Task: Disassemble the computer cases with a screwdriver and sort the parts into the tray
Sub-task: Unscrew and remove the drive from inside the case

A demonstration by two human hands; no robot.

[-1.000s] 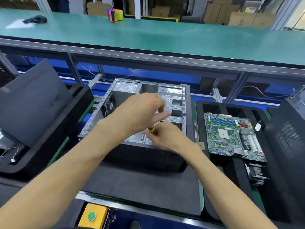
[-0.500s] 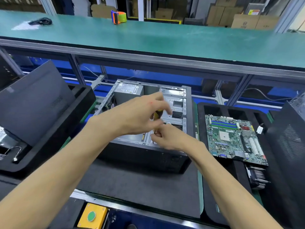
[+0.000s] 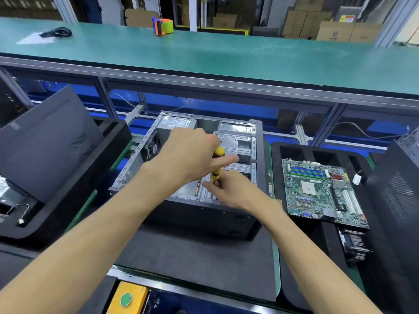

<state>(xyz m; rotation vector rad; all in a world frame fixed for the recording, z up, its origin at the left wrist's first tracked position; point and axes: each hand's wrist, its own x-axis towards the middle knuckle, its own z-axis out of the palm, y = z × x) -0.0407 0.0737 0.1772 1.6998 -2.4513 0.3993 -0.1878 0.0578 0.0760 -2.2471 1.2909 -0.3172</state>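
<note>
Over the open computer case (image 3: pixel 235 141) my two hands meet around a yellow-and-black screwdriver (image 3: pixel 218 165), which stands nearly upright with its tip down inside the case. My left hand (image 3: pixel 192 155) comes in from the near left, forearm stretched across the case's near wall; its palm faces down, the fingers close round the upper handle and one finger sticks out straight to the right, past the handle. My right hand (image 3: pixel 233 191) sits lower, just below the left one, and its fingers pinch the lower end of the handle where the shaft begins. The shaft and tip are hidden behind this hand, so I cannot tell what the tip touches.

That case lies on its side on a dark mat (image 3: pixel 199 257), its side panel off, bare grey metal showing inside: drive bays at the far right, a power supply (image 3: pixel 176 122) at the far left corner. Right of the case a black foam tray (image 3: pixel 294 223) holds a green motherboard (image 3: pixel 319 191), with a finned heatsink (image 3: pixel 353 243) in the slot nearer to me. Left of the case a second black tray (image 3: pixel 74 200) carries a dark case panel (image 3: pixel 45 137), propped at a tilt.
</note>
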